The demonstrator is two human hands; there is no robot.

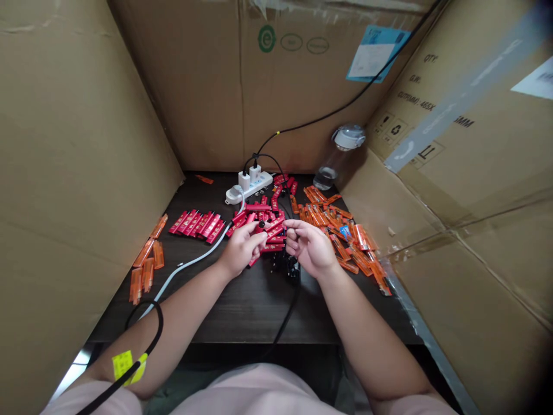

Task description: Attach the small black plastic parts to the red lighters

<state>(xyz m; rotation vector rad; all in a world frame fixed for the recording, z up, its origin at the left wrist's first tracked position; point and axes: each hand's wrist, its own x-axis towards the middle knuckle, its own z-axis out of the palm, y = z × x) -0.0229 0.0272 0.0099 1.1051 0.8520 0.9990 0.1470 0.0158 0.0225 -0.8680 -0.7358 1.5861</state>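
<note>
My left hand (pixel 244 248) is closed, thumb against fingers, around a small black-ended piece (pixel 261 224); its black tip shows above the thumb and the rest is hidden. Facing it, my right hand (pixel 313 245) has its fingers curled and pinched at the tips, and whatever they hold is too small to make out. Between and behind the hands lies a heap of flat red lighter-like pieces (pixel 272 248) with gold print. Small shiny black parts (pixel 292 268) are gathered just below the fingers of my right hand.
Red pieces (pixel 196 223) lie in a row at left. Orange translucent pieces (pixel 322 216) pile up at right; more orange ones (pixel 148 271) lie far left. A white power strip (pixel 254 189), cables and a water bottle (pixel 330 167) stand behind. Cardboard walls (pixel 207 86) enclose three sides.
</note>
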